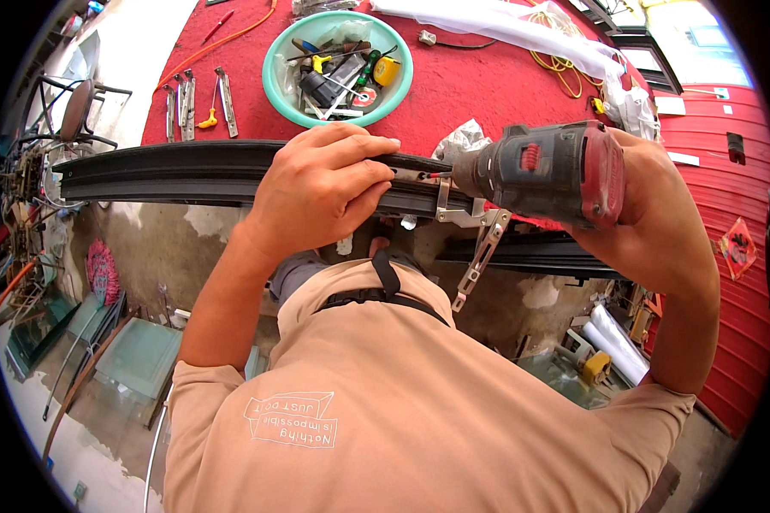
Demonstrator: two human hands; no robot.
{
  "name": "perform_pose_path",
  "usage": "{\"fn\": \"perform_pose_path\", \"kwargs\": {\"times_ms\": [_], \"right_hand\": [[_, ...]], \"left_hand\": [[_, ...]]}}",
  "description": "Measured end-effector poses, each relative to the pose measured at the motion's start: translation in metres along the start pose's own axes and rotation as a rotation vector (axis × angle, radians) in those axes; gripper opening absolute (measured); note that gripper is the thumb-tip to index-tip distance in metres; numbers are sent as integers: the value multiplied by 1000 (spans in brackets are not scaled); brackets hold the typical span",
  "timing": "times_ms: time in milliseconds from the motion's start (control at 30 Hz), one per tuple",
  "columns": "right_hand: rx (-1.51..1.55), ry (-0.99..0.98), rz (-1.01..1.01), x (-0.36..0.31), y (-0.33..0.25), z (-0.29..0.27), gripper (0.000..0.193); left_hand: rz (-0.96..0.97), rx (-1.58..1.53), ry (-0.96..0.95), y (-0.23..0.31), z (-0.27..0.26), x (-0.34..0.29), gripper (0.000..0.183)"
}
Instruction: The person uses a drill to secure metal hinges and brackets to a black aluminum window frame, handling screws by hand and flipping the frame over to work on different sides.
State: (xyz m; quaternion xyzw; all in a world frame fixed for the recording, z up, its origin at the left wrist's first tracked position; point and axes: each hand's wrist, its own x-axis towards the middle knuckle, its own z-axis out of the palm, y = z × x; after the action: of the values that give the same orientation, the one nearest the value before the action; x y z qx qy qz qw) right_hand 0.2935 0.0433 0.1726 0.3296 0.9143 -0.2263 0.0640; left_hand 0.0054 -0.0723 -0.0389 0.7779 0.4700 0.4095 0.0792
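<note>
My right hand (659, 205) is wrapped around a dark grey and red cordless drill (543, 171), held level with its nose to the left. The thin driver bit (439, 175) reaches a metal strip on a long black frame profile (171, 171), which lies crosswise before me. My left hand (316, 184) is closed over the profile, its fingertips at the strip just left of the bit. A silver jointed hinge arm (485, 244) hangs from the profile below the drill. The drill's trigger and grip are mostly hidden by my right hand.
Beyond the profile, a mint-green basin (274, 73) of hand tools stands on the red-covered table (479, 85). Several metal hinge strips (225, 103) and a yellow-handled hex key (209, 120) lie left of it. White plastic wrap (505, 30) and yellow cord (565, 73) are at the far right.
</note>
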Motion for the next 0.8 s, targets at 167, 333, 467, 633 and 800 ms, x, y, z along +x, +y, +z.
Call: {"fn": "perform_pose_path", "kwargs": {"times_ms": [167, 333, 467, 633, 800], "right_hand": [[1, -11, -18, 1, -1, -1, 40], [-33, -26, -6, 0, -1, -2, 39], [-38, -15, -11, 1, -2, -2, 39], [-50, -33, 19, 3, -3, -4, 38], [-50, -28, -11, 4, -7, -3, 37]], "left_hand": [[2, 9, -7, 0, 0, 0, 16], [-2, 5, -8, 0, 0, 0, 16], [-18, 13, -20, -1, 1, -2, 13], [-18, 2, -20, -1, 0, -2, 13], [4, -1, 4, -1, 0, 0, 17]]}}
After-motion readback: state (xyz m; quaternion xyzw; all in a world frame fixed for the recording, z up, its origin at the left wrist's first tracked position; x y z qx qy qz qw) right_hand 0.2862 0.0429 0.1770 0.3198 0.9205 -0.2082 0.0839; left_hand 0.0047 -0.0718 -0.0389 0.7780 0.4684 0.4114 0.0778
